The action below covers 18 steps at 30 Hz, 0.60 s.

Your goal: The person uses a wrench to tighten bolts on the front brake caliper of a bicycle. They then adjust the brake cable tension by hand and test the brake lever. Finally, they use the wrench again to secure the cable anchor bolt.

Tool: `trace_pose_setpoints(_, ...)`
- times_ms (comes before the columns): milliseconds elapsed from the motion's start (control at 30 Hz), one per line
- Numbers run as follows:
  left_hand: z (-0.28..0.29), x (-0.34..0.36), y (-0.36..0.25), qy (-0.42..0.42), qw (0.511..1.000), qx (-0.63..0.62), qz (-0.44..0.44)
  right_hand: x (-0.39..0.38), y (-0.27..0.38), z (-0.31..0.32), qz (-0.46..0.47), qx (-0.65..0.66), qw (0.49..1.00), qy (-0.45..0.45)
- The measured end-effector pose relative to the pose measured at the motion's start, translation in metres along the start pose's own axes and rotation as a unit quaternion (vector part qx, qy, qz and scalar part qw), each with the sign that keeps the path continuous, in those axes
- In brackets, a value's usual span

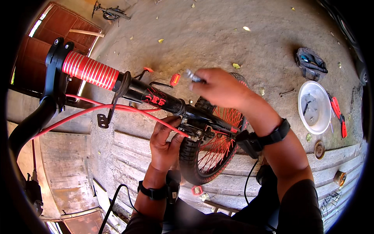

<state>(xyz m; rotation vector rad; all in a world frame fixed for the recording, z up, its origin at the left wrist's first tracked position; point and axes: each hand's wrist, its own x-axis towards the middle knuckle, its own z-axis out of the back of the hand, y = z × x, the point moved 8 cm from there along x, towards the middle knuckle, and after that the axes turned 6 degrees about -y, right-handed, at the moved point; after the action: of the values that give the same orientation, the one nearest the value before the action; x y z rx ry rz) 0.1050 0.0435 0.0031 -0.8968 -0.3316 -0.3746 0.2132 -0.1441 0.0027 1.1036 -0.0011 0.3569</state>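
Observation:
A bicycle with a black frame (154, 94) lies across the middle, its red-and-white striped head section (90, 71) toward the upper left. Its front wheel (190, 163) has red spokes and a knobby black tyre. Closed around the rim brake (191, 130) beside the fork is my left hand (165, 142); a red cable (144, 113) runs to that brake. My right hand (220, 87), raised above the wheel, grips a short silver metal tool (192, 75). Motion blur hides the tool's exact kind. Black bands circle both my wrists.
At right stand a white bowl (302, 103) with small parts and a dark tool bag (311, 64). A wrench (287, 93) and red-handled tools (343, 128) lie nearby. Round tins (319, 149) rest close to the slats. Handlebars (29, 117) fill the left side.

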Motion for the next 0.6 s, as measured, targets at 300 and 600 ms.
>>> trace_pose_setpoints(300, 0.002, -0.002, 0.003, -0.003, 1.0, 0.003, -0.002, 0.001, -0.001, -0.028, -0.016, -0.04, 0.994, 0.097)
trace_pose_setpoints(600, 0.0, -0.002, 0.004, -0.006, 1.0, -0.008, 0.004, -0.001, -0.005, -0.03, -0.066, 0.009, 0.991, 0.119)
